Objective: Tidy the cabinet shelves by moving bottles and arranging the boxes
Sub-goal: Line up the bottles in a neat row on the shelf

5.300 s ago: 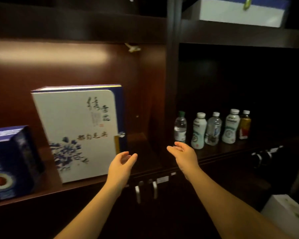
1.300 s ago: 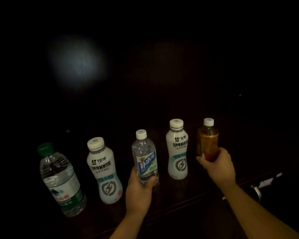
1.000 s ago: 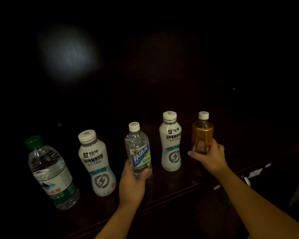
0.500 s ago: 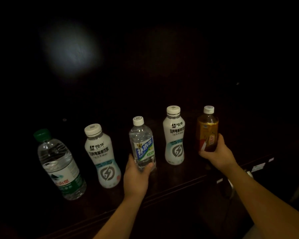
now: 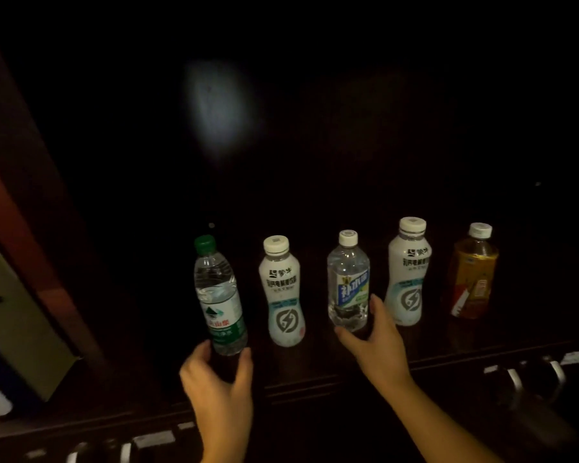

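Five bottles stand in a row on the dark cabinet shelf. From the left they are a green-capped water bottle, a white drink bottle, a clear bottle with a blue label, a second white drink bottle and an amber tea bottle. My left hand wraps the base of the green-capped bottle, which tilts slightly. My right hand grips the lower part of the blue-label bottle from the right. The amber bottle stands free.
A dark vertical divider separates this compartment from the left one, where a pale box stands. Metal door handles sit below the shelf edge at right, and more handles at bottom left. The back of the compartment is very dark.
My left hand left the blue-label bottle and took the green-capped bottle. My right hand let go of the amber bottle and moved left onto the blue-label bottle. The view shifted left.
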Motion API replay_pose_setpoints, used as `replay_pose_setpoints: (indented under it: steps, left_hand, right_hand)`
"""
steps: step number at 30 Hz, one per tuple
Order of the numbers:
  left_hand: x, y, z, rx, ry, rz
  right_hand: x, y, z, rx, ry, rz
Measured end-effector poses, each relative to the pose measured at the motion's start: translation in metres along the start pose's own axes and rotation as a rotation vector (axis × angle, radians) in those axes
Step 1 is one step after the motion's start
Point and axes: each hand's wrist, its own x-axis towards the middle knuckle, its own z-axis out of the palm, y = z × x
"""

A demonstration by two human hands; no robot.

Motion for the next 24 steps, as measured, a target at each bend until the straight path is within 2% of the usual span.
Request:
replay_pose_setpoints:
  steps: [2,5,8,13,19,24]
  left_hand:
    - [0.019,0.000,0.000,0.023,-0.053,-0.088]
    - [0.046,-0.012,0.010,-0.028,-0.232,-0.210]
    - [0.064,-0.026,0.019,-0.065,-0.386,-0.192]
    - [0.058,-0.033,0.034,-0.052,-0.414,-0.143]
    - [0.049,-0.032,0.049,-0.021,-0.403,-0.075]
    - [0.049,-0.036,0.048,-0.013,-0.396,-0.083]
  right_hand:
    - [0.013,-0.003,0.005,0.064,-0.009,0.032]
    - [0.029,0.000,0.006,0.131,-0.098,0.036]
    - [0.037,0.007,0.006,0.119,-0.114,0.073]
    - [0.029,0.001,0.021,0.053,-0.082,0.066]
    - [0.022,-0.010,0.041,0.013,-0.104,0.011]
    - [0.017,-0.008,0.029,0.046,-0.164,0.029]
